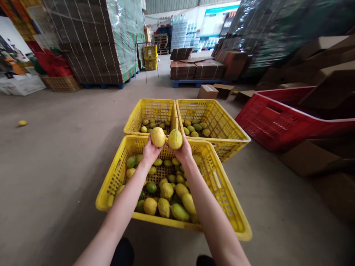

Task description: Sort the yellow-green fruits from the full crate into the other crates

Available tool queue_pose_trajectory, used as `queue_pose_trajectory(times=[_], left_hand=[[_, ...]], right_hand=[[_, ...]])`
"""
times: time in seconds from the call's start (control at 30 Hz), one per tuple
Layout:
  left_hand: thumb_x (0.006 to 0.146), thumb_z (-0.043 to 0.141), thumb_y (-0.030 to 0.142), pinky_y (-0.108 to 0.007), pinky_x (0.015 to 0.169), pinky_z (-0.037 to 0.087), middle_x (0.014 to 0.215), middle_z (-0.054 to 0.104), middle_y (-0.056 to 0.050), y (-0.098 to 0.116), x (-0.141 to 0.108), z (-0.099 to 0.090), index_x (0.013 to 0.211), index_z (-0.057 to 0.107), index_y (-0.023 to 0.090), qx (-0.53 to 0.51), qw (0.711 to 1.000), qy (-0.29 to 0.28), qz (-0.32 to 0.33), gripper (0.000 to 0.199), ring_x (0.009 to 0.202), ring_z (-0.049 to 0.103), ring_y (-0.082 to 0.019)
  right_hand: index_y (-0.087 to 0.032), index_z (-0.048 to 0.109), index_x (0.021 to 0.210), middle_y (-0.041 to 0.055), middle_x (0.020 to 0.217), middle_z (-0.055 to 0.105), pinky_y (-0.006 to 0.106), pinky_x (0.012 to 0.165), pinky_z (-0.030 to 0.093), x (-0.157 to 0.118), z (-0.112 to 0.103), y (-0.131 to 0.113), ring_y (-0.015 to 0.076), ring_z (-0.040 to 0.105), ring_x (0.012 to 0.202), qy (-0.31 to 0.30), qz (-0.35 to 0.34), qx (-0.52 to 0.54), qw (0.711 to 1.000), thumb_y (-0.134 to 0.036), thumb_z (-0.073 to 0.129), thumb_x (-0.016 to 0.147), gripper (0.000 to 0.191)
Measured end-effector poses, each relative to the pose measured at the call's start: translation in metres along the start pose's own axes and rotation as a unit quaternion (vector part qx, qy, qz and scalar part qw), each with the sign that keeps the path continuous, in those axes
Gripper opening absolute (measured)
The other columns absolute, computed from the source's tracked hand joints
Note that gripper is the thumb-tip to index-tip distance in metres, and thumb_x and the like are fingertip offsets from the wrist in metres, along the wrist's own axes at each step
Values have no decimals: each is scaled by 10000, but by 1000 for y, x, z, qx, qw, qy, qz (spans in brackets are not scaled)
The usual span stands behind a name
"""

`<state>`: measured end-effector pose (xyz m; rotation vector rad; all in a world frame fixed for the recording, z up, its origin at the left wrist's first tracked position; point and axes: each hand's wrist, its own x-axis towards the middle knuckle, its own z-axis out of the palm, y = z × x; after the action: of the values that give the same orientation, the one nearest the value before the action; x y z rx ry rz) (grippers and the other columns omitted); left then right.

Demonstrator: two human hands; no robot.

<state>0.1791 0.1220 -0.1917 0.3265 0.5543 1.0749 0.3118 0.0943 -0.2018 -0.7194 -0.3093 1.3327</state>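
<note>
My left hand (151, 152) is closed around a yellow lemon (158, 137). Close beside it, my right hand (185, 149) grips a greener yellow lemon (175, 139). Both are held up over the far rim of the near yellow crate (227, 207). Inside that crate lie many green and yellow lemons (166, 190), partly hidden by my forearms. Two more yellow crates stand just beyond: the far left crate (133, 120) and the far right crate (230, 123), each with several lemons on its floor.
A red crate (266, 118) with cardboard stands at the right, beside loose cardboard boxes (310, 157). One lemon (22, 122) lies on the floor at left. Farther off are wrapped pallet stacks (91, 40), flattened cartons on a blue pallet (187, 83), and a small box (207, 92).
</note>
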Motion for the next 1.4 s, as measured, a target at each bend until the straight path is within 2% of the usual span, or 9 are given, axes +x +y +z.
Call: queue_pose_trajectory(times=[0.2,0.3,0.47,0.63,0.77,0.9,1.03,1.27,1.4], left_hand=[[1023,358,476,-255,653,571,883,713,-42,2,-2,-1,1138,617,198,-35,999,-4,-17,397,755,686,-168],[989,446,486,-219,551,529,796,693,-48,4,-5,-1,1126,619,158,-24,999,5,-37,395,681,664,-162],[956,489,496,-212,495,497,824,699,-61,2,-7,-1,1173,623,147,13,998,5,-62,432,599,629,-140],[934,422,574,-232,449,441,825,696,-87,4,-8,-2,1136,654,183,16,998,-17,-60,497,565,576,-144],[947,366,553,-225,415,396,728,651,-59,7,-7,-3,1078,667,183,-9,997,3,-73,495,518,541,-142],[951,381,546,-235,468,455,752,669,-71,7,-5,-4,1127,660,156,-24,995,29,-92,510,551,580,-155],[977,364,471,-260,486,502,747,685,-83,2,-2,-5,1176,641,145,-34,991,70,-111,472,620,654,-196],[979,368,440,-262,544,582,886,737,-136,4,-7,-4,1264,606,81,-53,994,21,-91,516,720,714,-213],[1000,387,420,-247,609,603,906,741,-149,5,-9,-3,1334,577,70,-55,994,18,-97,519,785,730,-213]], right_hand=[[-194,643,979,61,755,748,317,451,575,-2,-1,0,211,693,570,51,13,-13,999,-538,510,925,372],[-207,648,964,56,761,739,313,470,587,-6,2,-2,215,705,603,43,1,-5,999,-545,549,900,358],[-214,647,908,14,675,695,276,451,575,-12,4,-7,189,676,556,49,-1,7,999,-369,698,790,201],[-206,641,867,25,651,693,256,422,525,-11,0,-8,188,676,560,39,35,30,998,-477,589,853,277],[-195,649,914,34,690,714,272,449,535,-3,-5,-4,188,675,571,33,31,4,999,-429,567,876,251],[-222,612,940,19,713,726,313,458,558,3,-7,4,202,673,543,66,36,-1,997,-376,615,851,178],[-230,592,995,23,715,731,341,494,595,2,-6,7,206,683,568,93,44,16,995,-361,508,914,175],[-179,597,994,53,696,726,323,597,643,-2,-12,1,197,709,642,49,51,74,995,-298,513,905,170],[-127,613,1016,99,698,737,298,580,636,-1,-17,0,218,731,653,48,74,101,991,-335,496,944,249]])
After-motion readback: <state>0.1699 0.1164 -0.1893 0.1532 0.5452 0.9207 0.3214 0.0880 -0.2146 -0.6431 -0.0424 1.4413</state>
